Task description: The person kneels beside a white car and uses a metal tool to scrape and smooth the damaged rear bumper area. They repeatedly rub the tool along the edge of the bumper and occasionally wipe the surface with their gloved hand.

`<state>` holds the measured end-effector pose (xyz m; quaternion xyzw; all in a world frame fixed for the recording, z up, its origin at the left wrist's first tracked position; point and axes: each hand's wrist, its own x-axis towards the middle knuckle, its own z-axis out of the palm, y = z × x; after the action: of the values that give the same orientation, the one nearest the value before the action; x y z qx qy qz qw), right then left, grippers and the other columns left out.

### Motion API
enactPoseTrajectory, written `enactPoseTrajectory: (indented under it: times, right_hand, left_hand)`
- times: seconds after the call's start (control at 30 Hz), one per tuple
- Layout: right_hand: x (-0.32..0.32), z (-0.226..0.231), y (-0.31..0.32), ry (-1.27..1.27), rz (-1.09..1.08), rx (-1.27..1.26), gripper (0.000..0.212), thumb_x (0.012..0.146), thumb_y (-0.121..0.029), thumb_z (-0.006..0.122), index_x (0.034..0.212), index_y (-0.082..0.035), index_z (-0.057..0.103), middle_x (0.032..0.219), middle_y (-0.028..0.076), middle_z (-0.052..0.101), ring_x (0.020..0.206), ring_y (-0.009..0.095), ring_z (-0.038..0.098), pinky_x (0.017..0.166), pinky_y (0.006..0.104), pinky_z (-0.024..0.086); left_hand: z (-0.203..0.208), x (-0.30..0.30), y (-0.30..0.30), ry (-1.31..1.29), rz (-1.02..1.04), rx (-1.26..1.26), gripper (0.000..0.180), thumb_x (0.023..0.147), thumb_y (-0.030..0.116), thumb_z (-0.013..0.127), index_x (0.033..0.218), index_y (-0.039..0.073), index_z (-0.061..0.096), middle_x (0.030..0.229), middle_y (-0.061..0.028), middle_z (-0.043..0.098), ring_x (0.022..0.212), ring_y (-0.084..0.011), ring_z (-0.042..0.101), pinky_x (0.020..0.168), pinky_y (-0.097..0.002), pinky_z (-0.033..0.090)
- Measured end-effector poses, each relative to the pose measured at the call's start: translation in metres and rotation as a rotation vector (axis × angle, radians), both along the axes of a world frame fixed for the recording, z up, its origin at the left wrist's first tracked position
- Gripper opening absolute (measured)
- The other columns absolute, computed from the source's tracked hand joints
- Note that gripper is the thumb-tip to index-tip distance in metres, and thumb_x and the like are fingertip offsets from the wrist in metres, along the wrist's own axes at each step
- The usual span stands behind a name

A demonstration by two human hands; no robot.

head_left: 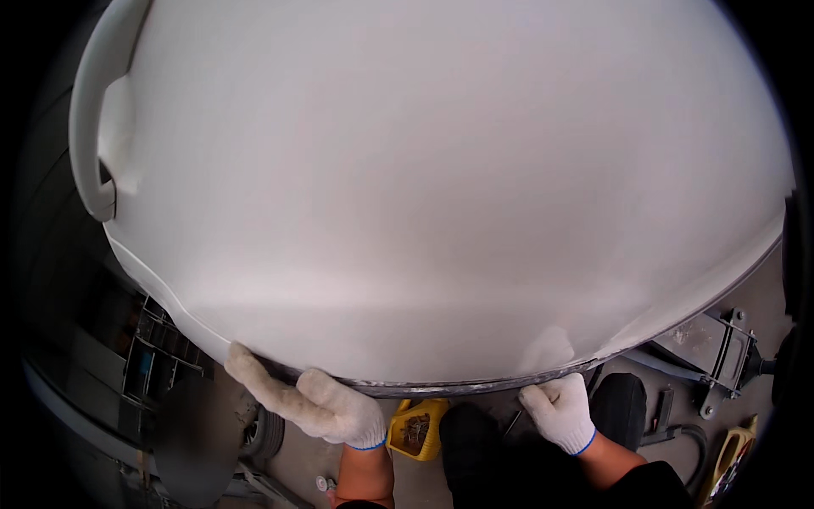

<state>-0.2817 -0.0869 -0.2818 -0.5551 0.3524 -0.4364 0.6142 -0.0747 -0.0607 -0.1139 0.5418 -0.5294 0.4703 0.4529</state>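
Note:
A large white car door (pixel 407 195) fills most of the head view, its pull handle (pixel 85 127) at the upper left. Along its dark, scuffed lower edge (pixel 475 386) are both my hands, in white knit gloves with blue cuffs. My left hand (pixel 318 407) lies against the edge left of centre, fingers stretched out and thumb apart, with nothing seen in it. Right of centre, my right hand (pixel 561 411) is closed just below the edge, thumb side toward the left. Its curled fingers hide whatever they may hold. A faint reflection of this glove shows in the panel.
Below the door, a cut-open yellow jug (pixel 417 430) holds small loose pieces near my dark-clothed legs. Metal stand parts (pixel 721 365) and another yellow container (pixel 727 462) are at right. A metal rack (pixel 161 348) and a tyre (pixel 264 434) stand at left.

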Motion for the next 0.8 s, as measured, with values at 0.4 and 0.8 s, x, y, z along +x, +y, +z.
enactPoseTrajectory:
  times: [0.4,0.8]
  right_hand:
    - [-0.004,0.005,-0.009,-0.062,0.044,-0.08,0.022,0.087,-0.01,0.064,0.07,0.003,0.069,0.051,0.007,0.061,0.044,0.012,0.059,0.045,0.0271,0.047]
    - [0.003,-0.007,-0.011,0.017,-0.007,-0.299,0.024,0.089,-0.025,0.066,0.082,-0.003,0.072,0.074,0.014,0.066,0.066,0.032,0.066,0.06,0.0377,0.051]
  left_hand:
    - [-0.029,-0.052,-0.015,-0.167,0.062,0.102,0.057,0.104,0.019,0.038,0.155,-0.001,0.021,0.159,-0.0207,0.028,0.149,-0.0343,0.024,0.123,-0.048,0.02]
    - [-0.047,-0.072,-0.026,-0.252,0.028,0.15,0.063,0.103,0.028,0.04,0.155,0.003,0.017,0.158,-0.0238,0.024,0.15,-0.0418,0.016,0.122,-0.0555,0.018]
